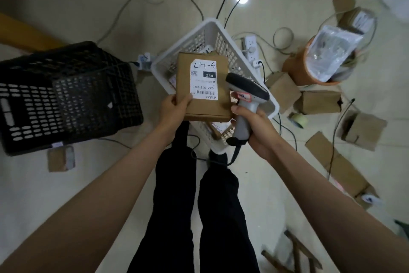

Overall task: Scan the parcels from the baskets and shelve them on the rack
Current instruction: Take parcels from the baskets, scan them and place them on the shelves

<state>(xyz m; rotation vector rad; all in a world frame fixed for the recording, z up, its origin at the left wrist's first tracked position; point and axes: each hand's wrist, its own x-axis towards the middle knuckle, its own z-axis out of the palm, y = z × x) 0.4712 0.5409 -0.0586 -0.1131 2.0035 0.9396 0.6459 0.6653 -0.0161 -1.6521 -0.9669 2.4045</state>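
Note:
My left hand (174, 108) grips a flat brown cardboard parcel (204, 104) by its near left corner, thumb on top. Its white label (204, 79) faces up, with a barcode and handwriting. My right hand (254, 128) holds a grey handheld scanner (245, 95) by the handle, its dark head just right of the label. Both are above a white plastic basket (212, 29) on the floor, in which more parcels partly show beneath.
A black plastic crate (66, 95) stands on the floor at left. Several brown boxes (318, 101) and cardboard pieces lie at right, beside an orange bucket (294, 69) with a plastic bag. Cables and power strips cross the floor behind. My legs stand below the basket.

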